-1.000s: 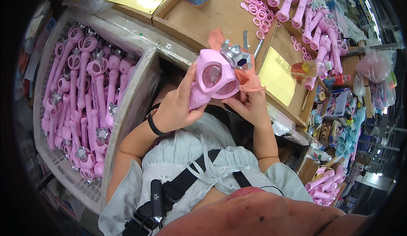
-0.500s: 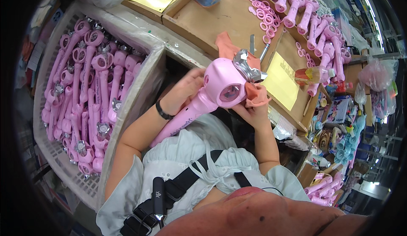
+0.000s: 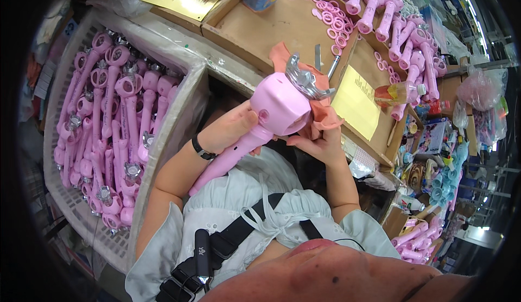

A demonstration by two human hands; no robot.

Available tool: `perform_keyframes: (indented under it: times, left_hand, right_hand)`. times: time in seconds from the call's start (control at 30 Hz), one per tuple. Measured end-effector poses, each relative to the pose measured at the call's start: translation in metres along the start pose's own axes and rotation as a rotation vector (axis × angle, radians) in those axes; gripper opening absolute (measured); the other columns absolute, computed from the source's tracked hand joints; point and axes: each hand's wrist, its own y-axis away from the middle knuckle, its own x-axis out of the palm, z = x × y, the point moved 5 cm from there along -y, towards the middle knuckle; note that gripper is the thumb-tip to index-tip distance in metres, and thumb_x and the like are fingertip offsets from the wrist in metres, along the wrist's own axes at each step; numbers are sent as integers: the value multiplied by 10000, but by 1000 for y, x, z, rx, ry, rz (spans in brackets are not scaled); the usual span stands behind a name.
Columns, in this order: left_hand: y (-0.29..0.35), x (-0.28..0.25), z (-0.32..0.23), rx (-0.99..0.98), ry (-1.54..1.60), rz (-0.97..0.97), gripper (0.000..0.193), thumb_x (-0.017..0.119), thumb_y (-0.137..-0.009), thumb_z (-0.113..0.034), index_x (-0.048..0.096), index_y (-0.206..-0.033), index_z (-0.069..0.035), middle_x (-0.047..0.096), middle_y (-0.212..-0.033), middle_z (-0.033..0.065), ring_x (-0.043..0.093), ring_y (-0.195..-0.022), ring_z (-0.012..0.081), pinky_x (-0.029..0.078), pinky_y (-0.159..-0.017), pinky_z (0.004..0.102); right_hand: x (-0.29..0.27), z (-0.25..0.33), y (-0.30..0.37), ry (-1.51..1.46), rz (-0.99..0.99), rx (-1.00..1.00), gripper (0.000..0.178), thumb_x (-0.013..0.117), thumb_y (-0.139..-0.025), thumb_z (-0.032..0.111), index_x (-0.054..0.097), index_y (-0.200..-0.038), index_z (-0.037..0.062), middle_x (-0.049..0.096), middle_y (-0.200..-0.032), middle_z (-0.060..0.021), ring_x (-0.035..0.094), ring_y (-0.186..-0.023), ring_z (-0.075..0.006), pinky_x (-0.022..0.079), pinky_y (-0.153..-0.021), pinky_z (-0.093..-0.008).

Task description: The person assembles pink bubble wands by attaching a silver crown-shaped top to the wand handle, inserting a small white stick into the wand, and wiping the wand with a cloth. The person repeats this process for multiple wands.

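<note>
A pink toy wand [image 3: 278, 106] lies slanted in front of me, its long handle running down to my lap. On top of its bulky head sits a silver crown [image 3: 308, 80]. My left hand [image 3: 233, 129] is wrapped round the wand just below the head, thumb on the pink plastic. An orange cloth [image 3: 325, 117] is bunched in my right hand [image 3: 324, 145], against the right side of the head by its oval opening. Part of the right fingers is hidden behind the cloth and wand.
On my left stands a white plastic basket [image 3: 54, 158] full of pink wands. Ahead, a cardboard tray [image 3: 244, 36] holds pink rings [image 3: 336, 25], a blade [image 3: 317, 56] and a metal rod [image 3: 334, 67]. A yellow sheet [image 3: 355, 104] and a drink bottle [image 3: 399, 93] are to the right.
The wand has turned about its length, so its oval opening now faces more to the right and the crown shows more fully. Its head has shifted slightly left, both hands still on it.
</note>
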Motion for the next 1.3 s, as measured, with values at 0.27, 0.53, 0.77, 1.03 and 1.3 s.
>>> perform_keyframes:
  times: [0.27, 0.53, 0.77, 1.03, 1.3]
  left_hand:
    - [3, 4, -1, 39, -163, -142, 668, 597, -881, -369, 272, -1371, -52, 552, -1045, 94, 583, -772, 109, 508, -604, 243]
    - [2, -2, -8, 301, -728, -297, 688, 643, -858, -279, 260, -1368, -22, 522, -1194, 116, 519, -1072, 142, 429, -892, 282]
    - [-7, -2, -12, 314, -102, -69, 662, 599, -894, -304, 215, -1370, -49, 499, -1224, 97, 517, -1083, 156, 457, -855, 291]
    - [-1, 5, -15, -30, -268, -70, 824, 671, -824, -168, 101, -1413, -82, 521, -1141, 109, 601, -908, 178, 523, -638, 287]
    - [6, 6, -16, 290, -998, -348, 989, 732, -756, -294, 52, -1419, -17, 558, -1143, 237, 580, -1044, 356, 463, -873, 377]
  right_hand:
    - [-7, 19, -21, 68, 122, 9, 472, 868, -582, 120, 542, -914, 41, 571, -1155, -201, 590, -893, -208, 474, -708, -292]
    - [2, 21, -23, 166, 107, 132, 545, 873, -564, 205, 575, -984, 26, 617, -1079, -140, 623, -769, -219, 482, -631, -295]
    - [5, 37, -15, 256, 37, -174, 248, 826, -582, 224, 685, -763, 131, 627, -718, -44, 582, -535, -228, 450, -487, -305]
    - [2, 9, -15, -22, -71, 82, 409, 840, -606, 94, 582, -922, 70, 578, -778, -52, 578, -745, -205, 443, -677, -276]
    - [1, 8, -17, 145, 72, 149, 520, 804, -626, 57, 541, -1074, 22, 448, -674, -16, 485, -694, -190, 403, -675, -293]
